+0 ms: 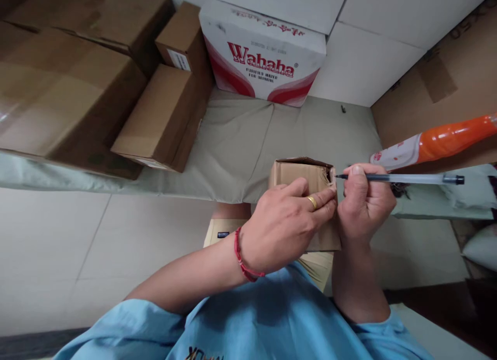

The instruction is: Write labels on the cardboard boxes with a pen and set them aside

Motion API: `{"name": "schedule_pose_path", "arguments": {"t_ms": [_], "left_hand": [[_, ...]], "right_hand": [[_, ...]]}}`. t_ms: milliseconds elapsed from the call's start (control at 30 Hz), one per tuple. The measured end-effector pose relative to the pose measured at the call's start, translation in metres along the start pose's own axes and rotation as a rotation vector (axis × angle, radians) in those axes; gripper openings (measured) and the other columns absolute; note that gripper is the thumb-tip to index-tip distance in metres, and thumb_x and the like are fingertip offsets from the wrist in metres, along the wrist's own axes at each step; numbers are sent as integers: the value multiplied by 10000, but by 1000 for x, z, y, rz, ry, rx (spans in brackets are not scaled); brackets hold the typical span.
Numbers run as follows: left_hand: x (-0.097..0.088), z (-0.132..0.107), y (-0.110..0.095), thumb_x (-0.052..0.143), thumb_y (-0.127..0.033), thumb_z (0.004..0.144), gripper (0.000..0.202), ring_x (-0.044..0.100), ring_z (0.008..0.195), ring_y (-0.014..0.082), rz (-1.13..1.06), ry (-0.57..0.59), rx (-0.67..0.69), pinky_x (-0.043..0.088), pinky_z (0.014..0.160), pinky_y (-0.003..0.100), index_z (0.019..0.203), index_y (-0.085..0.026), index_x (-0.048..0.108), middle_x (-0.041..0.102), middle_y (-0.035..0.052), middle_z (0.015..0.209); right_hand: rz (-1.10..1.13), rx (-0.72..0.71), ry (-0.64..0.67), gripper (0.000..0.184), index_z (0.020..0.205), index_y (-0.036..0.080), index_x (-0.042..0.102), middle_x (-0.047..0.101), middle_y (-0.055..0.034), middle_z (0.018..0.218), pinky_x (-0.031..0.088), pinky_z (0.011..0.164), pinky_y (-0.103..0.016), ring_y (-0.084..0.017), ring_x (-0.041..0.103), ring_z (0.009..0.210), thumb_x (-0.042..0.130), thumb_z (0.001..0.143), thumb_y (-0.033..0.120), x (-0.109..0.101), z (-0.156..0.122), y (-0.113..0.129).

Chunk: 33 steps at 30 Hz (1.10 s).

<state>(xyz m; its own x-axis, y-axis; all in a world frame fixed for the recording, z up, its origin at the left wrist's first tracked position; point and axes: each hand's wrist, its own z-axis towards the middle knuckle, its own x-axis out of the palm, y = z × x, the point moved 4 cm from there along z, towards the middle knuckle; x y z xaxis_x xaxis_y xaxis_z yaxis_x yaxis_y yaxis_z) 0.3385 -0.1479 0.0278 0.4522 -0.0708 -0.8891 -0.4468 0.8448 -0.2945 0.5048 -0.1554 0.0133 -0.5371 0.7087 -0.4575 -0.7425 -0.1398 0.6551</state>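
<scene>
A small brown cardboard box (301, 173) rests in front of me at the table's edge, with a torn, ragged opening at its upper right corner. My left hand (289, 217) lies across the box, its fingers wrapped over the top and side near the tear; a gold ring and a red string bracelet are on it. In my right hand (365, 202) a pen (415, 178) is pinched close to its dark tip. That tip points left and meets, or nearly meets, the torn corner. Box contents are hidden.
Large cardboard boxes (70, 85) and smaller brown boxes (155, 111) stand at the left. A white and red Wahaha carton (264, 49) is against the wall. An orange bottle (446, 140) lies at the right. A small dark piece (343, 109) sits on the cloth-covered table (240, 137).
</scene>
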Motion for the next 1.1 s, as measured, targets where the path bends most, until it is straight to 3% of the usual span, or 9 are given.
{"name": "schedule_pose_path", "arguments": {"t_ms": [267,400,533,700,767,867,900,967,1100], "left_hand": [[0,0,0,563,-218,1100,319,597,897,200,-7,18,-3,512,694,370,1337,-262,772,712,-7,1540],[1,-1,0,571,-211,1096,310,584,863,202,-24,-22,-20,502,671,378,1319,-264,780,735,-13,1505],[3,-3,0,552,-191,1098,290,560,815,198,-56,-92,-21,500,674,381,1255,-232,793,762,-27,1459],[5,-4,7,518,-213,1120,323,587,808,174,-117,-200,-68,544,777,346,949,-200,791,843,17,1163],[1,-3,8,509,-301,1142,369,614,820,173,-101,-196,-64,547,785,345,910,-193,774,842,30,1120],[-10,-2,3,497,-701,1088,616,651,912,237,-39,-119,-37,537,744,393,1007,-164,788,830,88,1206],[-14,-2,0,479,-820,1030,739,656,957,265,-16,-82,-32,532,738,413,1069,-150,789,816,110,1269],[-18,-3,-5,514,-913,944,865,653,1026,301,38,-11,-16,525,759,446,1196,-127,771,767,133,1410],[-11,-11,-10,785,-684,924,674,627,1081,301,130,18,-4,496,841,466,1337,-156,718,679,97,1576]], "right_hand": [[-35,-19,29,321,959,203,683,634,4,757,514,731,-334,-162,645,712,514,1112,430,2,3,1],[-113,-50,11,304,924,209,688,626,-4,747,498,699,-330,-162,621,690,532,1097,405,-2,2,7],[-3,25,-43,273,871,227,672,522,24,678,453,608,-309,-140,524,584,560,1060,389,-6,-5,7],[219,282,-219,217,889,235,605,443,55,679,281,479,-254,-107,404,505,575,994,423,-10,1,-42],[87,438,-32,257,882,230,606,435,60,622,293,493,-261,-121,405,503,539,990,453,0,9,-79],[-342,586,501,355,758,206,628,529,2,593,380,582,-292,-161,513,586,540,986,464,23,12,-137],[-414,596,583,373,700,204,620,557,-20,597,392,612,-299,-179,552,629,572,974,453,30,12,-151],[-488,594,665,402,607,211,593,597,-52,605,404,659,-304,-211,612,706,627,949,421,42,10,-173],[-514,577,710,344,639,202,672,694,-94,686,450,731,-313,-253,688,800,669,924,395,58,2,-192]]}}
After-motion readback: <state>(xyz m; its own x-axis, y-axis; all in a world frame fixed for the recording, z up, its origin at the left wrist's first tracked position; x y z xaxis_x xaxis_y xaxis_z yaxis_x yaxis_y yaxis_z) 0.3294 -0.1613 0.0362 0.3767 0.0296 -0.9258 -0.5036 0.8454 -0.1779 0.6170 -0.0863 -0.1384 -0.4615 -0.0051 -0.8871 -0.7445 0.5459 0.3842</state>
